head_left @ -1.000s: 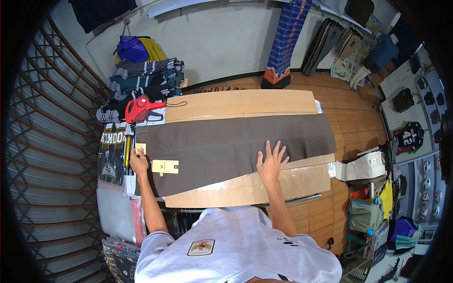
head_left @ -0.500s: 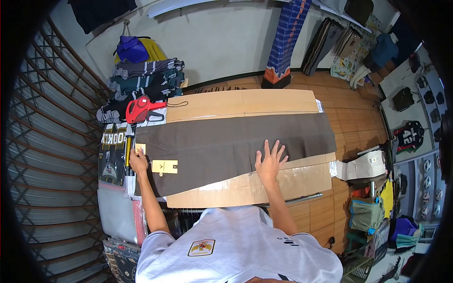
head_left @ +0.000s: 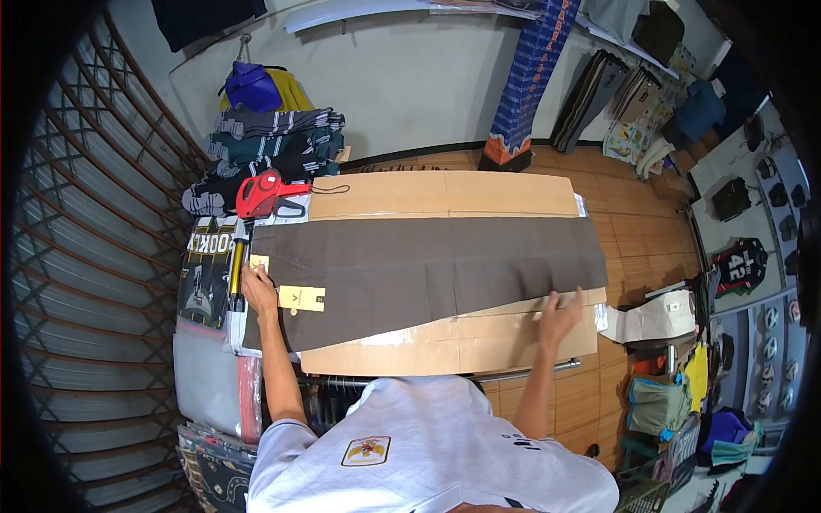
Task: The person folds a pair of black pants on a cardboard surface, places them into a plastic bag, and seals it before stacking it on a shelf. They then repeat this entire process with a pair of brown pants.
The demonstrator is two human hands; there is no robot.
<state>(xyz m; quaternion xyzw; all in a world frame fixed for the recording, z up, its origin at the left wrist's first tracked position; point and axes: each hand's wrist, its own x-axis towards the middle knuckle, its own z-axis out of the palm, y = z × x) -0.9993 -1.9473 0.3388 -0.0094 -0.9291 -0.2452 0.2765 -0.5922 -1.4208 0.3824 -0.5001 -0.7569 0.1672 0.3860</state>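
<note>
A pair of dark grey-brown trousers (head_left: 410, 265), folded lengthwise, lies flat across a cardboard-topped table (head_left: 385, 352). My left hand (head_left: 260, 289) is closed on the waist end at the left, fingertips beside a small cream tag. A larger cream hang tag (head_left: 302, 298) rests on the cloth just right of that hand. Down at the leg end, my right hand (head_left: 560, 318) is at the near edge of the trousers, its fingers slightly blurred and apart, fingertips right at the cloth's border over the cardboard.
A red tape dispenser (head_left: 262, 197) sits at the table's back left corner, beside stacked folded striped clothes (head_left: 278, 145). A packaged black jersey (head_left: 205, 274) lies to the left. A patterned blue pillar (head_left: 526, 85) stands behind the table, and a white padded piece (head_left: 654, 316) at the right.
My right hand has moved rightward from the middle of the trousers to the near edge by the leg end. My left hand stays at the waist. The camera view has shifted slightly.
</note>
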